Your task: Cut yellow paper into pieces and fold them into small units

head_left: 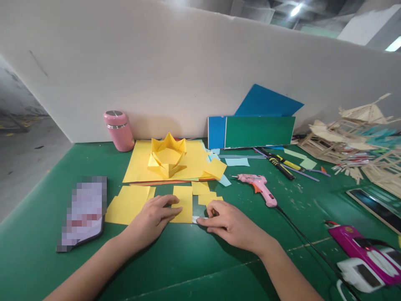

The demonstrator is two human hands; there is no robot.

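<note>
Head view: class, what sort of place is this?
Probably a craft workbench: a green table strewn with cut yellow paper, a pink glue gun, and wooden stick models at the right.

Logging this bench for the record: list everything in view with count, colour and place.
flask: 1, pink, back left by the wall
crown: 1, yellow folded paper, on the sheets
sheets: a stack, yellow, centre back
cut pieces: several, yellow, in front of the sheets
boards: about three, blue and green, leaning on the wall
glue gun: 1, pink, right of centre
stick models: several, pale wood, far right
phone: 1, dark, left
device: 1, magenta and white, near right
table: 1, green
left hand: flat on a cut piece
right hand: fingers on a pale strip
</note>
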